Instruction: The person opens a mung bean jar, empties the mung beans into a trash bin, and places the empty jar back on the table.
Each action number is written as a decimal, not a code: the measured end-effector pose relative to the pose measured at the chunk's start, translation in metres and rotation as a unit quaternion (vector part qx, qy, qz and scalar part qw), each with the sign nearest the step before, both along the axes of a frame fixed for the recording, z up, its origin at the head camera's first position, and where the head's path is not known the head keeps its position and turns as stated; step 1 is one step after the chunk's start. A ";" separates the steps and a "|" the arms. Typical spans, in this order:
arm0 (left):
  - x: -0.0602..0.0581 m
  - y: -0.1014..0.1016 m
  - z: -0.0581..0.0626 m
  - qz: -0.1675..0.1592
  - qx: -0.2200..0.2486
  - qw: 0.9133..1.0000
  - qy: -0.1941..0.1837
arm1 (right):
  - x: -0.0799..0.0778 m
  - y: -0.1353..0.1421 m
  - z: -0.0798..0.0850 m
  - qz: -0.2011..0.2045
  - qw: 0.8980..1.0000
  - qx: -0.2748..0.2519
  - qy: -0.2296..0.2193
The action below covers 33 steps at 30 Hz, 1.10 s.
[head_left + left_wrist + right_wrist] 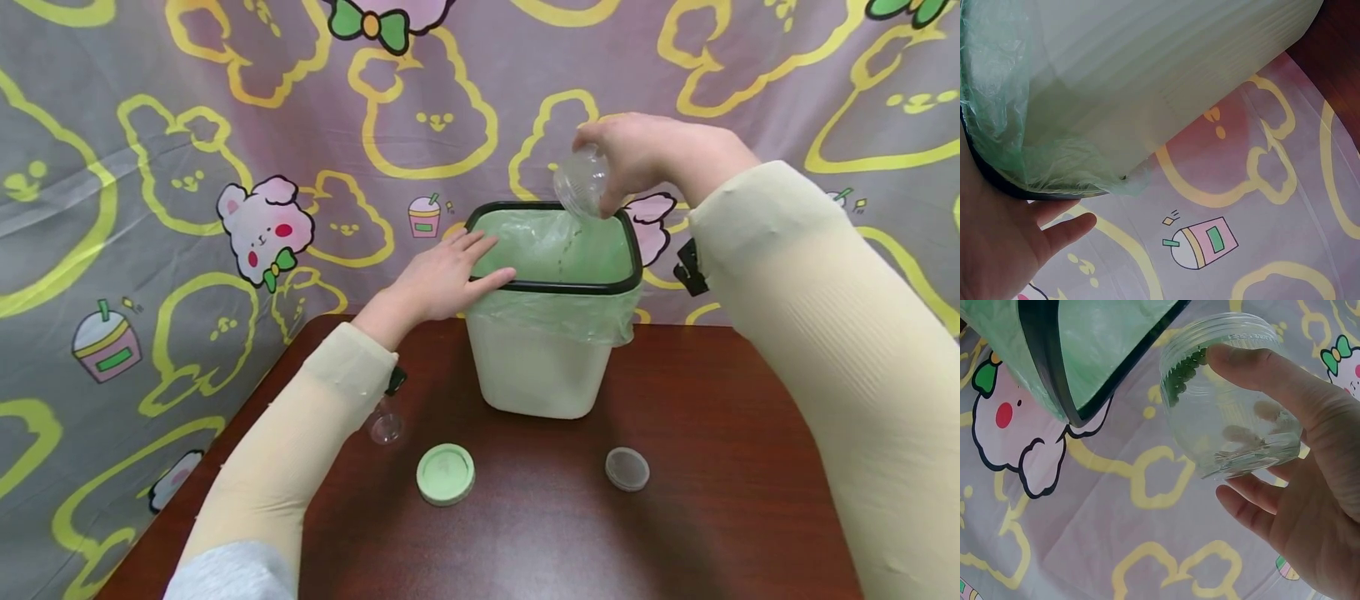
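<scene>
A clear ribbed jar [581,182] is gripped by my right hand [660,154] and tilted, mouth down, over the bin's right side. In the right wrist view, small round green beans [1180,380] lie along the wall near its mouth. Small dark specks [564,257] show below the jar, against the liner. The white bin [542,367] stands upright on the table, its black rim [558,288] lined with a light green plastic bag [525,242]. My left hand [438,279] rests on the rim's left side, fingers straight and spread.
On the dark wooden table [525,533], a round pale green lid [446,474] lies in front of the bin. A clear round lid [627,468] lies to its right. Beside my left forearm is a small clear item [386,427], partly hidden. A patterned curtain [420,108] hangs behind.
</scene>
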<state>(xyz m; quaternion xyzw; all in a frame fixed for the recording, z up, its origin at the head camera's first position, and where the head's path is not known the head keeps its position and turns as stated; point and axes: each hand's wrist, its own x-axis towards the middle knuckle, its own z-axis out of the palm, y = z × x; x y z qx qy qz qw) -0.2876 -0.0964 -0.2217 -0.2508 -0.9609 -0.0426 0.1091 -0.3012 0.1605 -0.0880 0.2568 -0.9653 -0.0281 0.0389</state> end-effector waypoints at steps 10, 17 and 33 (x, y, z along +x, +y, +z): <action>-0.001 -0.001 0.000 -0.004 0.002 1.000 0.006 | 0.001 -0.002 0.002 -0.001 1.000 0.003 0.001; -0.001 0.000 -0.002 -0.002 0.003 1.000 0.004 | 0.004 -0.003 0.008 -0.008 1.000 0.007 0.011; 0.000 0.000 0.000 -0.001 0.000 1.000 0.001 | 0.000 -0.002 0.001 -0.006 1.000 0.002 0.005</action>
